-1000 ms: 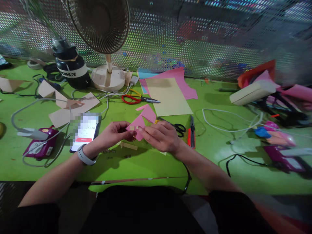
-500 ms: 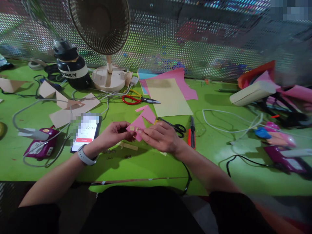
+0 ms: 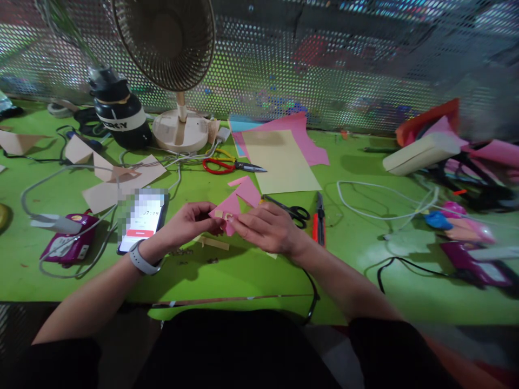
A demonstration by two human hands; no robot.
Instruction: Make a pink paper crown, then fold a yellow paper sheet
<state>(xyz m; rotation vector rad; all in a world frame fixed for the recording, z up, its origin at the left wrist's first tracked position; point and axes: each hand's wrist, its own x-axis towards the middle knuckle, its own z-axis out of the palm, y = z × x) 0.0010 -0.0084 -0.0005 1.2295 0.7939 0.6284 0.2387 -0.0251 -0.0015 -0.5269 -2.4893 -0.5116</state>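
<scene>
In the head view, both hands meet above the green bench [image 3: 251,281], a little in from the middle of its near edge. The left hand [image 3: 194,220] is closed in a pinch on the lower left part of the folded pink paper [image 3: 229,206]. The right hand [image 3: 270,227] grips the same piece from the other side, its fingertips beside the small pale patches on it. A white-banded watch [image 3: 141,258] circles the left wrist.

Under the hands lie a pale strip [image 3: 215,243] and some tiny bits [image 3: 182,252], too small to make out. A lit phone [image 3: 145,217] rests left of the left hand, with a purple box [image 3: 68,243] nearer the bench's left edge. Beyond the hands are red-and-yellow-handled scissors [image 3: 221,165], their tips over a yellow sheet [image 3: 284,165] that overlaps a larger pink sheet [image 3: 300,135]. Black-handled scissors [image 3: 299,214] and a red cutter [image 3: 319,224] lie to the right. A fan [image 3: 180,131] and a dark bottle [image 3: 125,119] stand towards the far edge.
</scene>
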